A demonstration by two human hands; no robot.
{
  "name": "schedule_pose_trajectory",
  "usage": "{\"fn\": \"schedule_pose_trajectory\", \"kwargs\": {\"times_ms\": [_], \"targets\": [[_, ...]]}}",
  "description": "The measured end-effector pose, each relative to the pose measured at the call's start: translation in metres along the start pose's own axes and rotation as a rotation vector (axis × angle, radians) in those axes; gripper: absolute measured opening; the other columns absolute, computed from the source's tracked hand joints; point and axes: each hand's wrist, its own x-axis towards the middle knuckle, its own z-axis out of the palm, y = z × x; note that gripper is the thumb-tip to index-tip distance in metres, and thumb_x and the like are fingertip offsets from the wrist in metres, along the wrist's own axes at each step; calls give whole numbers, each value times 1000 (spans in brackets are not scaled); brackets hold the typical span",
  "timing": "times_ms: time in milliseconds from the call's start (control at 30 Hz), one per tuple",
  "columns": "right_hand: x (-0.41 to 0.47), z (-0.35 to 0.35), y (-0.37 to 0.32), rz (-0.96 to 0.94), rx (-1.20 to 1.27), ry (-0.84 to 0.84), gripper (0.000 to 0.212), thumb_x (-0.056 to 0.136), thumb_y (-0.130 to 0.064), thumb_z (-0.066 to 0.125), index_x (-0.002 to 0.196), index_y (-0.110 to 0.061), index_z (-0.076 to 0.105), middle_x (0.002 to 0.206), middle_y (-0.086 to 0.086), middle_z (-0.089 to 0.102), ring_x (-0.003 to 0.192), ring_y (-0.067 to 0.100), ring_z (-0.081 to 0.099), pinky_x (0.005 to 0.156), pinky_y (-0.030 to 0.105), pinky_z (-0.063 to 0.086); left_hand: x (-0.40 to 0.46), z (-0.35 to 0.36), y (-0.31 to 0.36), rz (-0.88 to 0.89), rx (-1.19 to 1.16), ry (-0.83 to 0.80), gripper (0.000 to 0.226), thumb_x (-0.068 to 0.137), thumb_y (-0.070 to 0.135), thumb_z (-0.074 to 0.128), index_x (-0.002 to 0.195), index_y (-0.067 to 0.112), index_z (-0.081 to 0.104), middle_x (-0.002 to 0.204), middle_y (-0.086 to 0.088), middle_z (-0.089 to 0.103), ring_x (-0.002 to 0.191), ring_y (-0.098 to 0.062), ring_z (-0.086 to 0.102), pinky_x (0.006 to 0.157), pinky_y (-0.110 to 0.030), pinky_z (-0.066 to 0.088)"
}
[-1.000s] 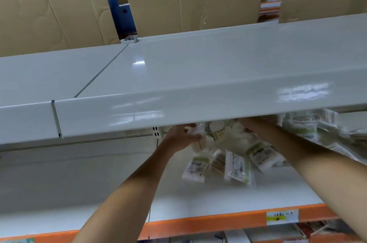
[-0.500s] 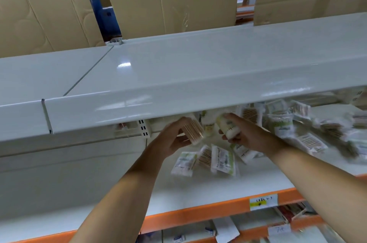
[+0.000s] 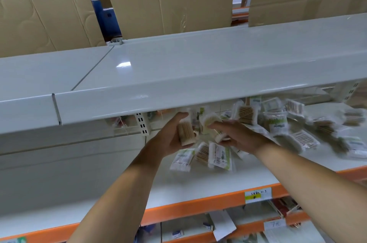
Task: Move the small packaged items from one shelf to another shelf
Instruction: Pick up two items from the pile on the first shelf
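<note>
Nearest you, below the orange-edged white middle shelf (image 3: 198, 189), a lower shelf (image 3: 248, 227) carries boxes and papers. On the middle shelf, your left hand (image 3: 170, 139) curls around a clear packet of wooden sticks (image 3: 185, 133), and your right hand (image 3: 238, 137) grips a second small clear packet (image 3: 210, 121) just beside it. Both packets are lifted off that shelf but not yet placed. Around and beyond your hands, a loose heap of small clear packaged items (image 3: 278, 123) lies on the middle shelf, so most of the work looks left. Above it, the glossy white upper shelf (image 3: 198, 64) shows no packets; you seem barely started.
</note>
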Motion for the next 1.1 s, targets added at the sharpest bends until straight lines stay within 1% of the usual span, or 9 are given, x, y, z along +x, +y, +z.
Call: {"fn": "schedule_pose_trajectory", "kwargs": {"times_ms": [167, 300, 433, 567, 667, 767, 900, 1000, 1100], "targets": [[0, 5, -9, -10, -71, 61, 37, 88, -26, 70, 120, -6, 67, 115, 19, 70, 109, 30, 68, 96, 42, 55, -4, -5, 0, 88, 183, 95, 17, 90, 20, 65, 104, 11, 65, 93, -11, 67, 90, -28, 66, 85, -41, 53], [5, 4, -17, 0, -245, 136, 31, 85, -24, 73, 109, -5, 70, 101, 11, 72, 88, 19, 71, 70, 27, 56, -5, -9, -3, 180, 470, 181, 33, 84, 27, 76, 110, 10, 66, 102, -8, 75, 93, -23, 74, 77, -33, 56], [15, 4, -20, 29, -324, 204, 36, 81, -27, 78, 108, -4, 70, 96, 5, 69, 89, 19, 64, 91, 42, 54, -10, -6, -6, 223, 562, 265, 24, 78, 28, 82, 93, 14, 71, 90, -3, 77, 77, -15, 74, 62, -23, 56], [17, 8, -24, 31, -342, 138, 34, 81, -24, 77, 108, -4, 71, 99, 6, 71, 94, 21, 68, 94, 40, 57, -19, 1, -12, 357, 673, 367, 17, 81, 29, 81, 79, 13, 74, 63, 8, 71, 51, 3, 61, 45, -11, 42], [20, 21, -29, 24, -340, 54, 33, 81, -19, 76, 109, -2, 69, 106, 16, 72, 100, 28, 71, 94, 43, 57, -36, -2, -13, 398, 653, 452, 29, 78, 34, 82, 90, 8, 77, 80, -2, 75, 60, -1, 66, 50, -12, 44], [22, 36, -32, 8, -357, -17, 29, 81, -18, 76, 106, -3, 70, 106, 16, 73, 98, 28, 72, 93, 44, 58, -52, -8, -13, 439, 632, 554, 28, 77, 34, 83, 93, 12, 76, 83, 2, 76, 67, -3, 70, 54, -15, 48], [27, 56, -30, -39, -474, -79, 28, 80, -25, 77, 101, -7, 71, 98, 14, 74, 89, 26, 74, 84, 38, 60, -71, -20, -14, 425, 517, 688, 44, 69, 29, 89, 102, 10, 68, 98, -6, 74, 89, -22, 71, 64, -28, 54], [31, 78, -28, -50, -584, -121, 25, 79, -29, 79, 89, -8, 68, 79, 10, 69, 71, 23, 61, 65, 31, 52, -88, -30, -18, 391, 553, 782, 38, 66, 34, 90, 90, 27, 62, 93, 4, 69, 89, -18, 68, 73, -32, 56], [34, 98, -24, -94, -624, -164, 23, 77, -28, 80, 78, -11, 65, 55, -6, 60, 50, 8, 56, 49, 18, 44, -106, -39, -24, 304, 550, 886, 52, 65, 39, 90, 102, 26, 55, 95, 7, 63, 86, -14, 63, 65, -25, 48]]}}
